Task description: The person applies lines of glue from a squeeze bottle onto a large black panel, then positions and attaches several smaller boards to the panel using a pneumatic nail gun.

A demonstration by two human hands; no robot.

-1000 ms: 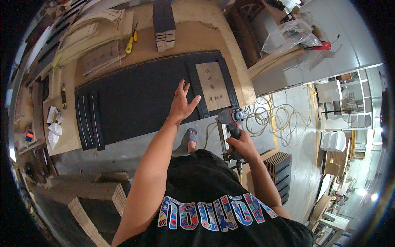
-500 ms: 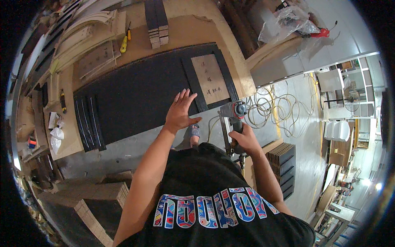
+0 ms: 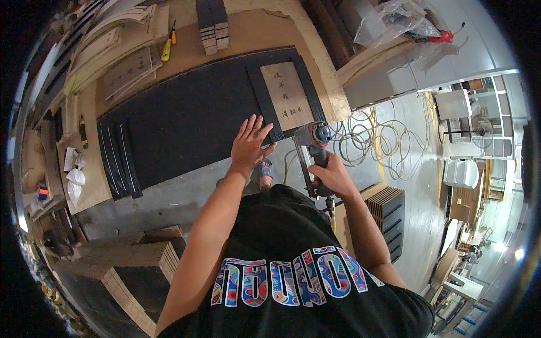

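Brings nail gun [image 3: 311, 135], gripped in right hand [image 3: 336, 176], closer to near end of dark strip [image 3: 264, 101] on black panel [image 3: 180, 115]; spreads empty left hand [image 3: 247, 151] beside it, apparently steadying that end

A large black rectangular panel [image 3: 186, 118] is looking matt, a pale-brown rectangular board [image 3: 284, 90] smooth and wooden, a pistol-shaped grey-and-black tool [image 3: 319, 156] partly metallic; a crumpled clear plastic bag [image 3: 389, 25] is gleaming.
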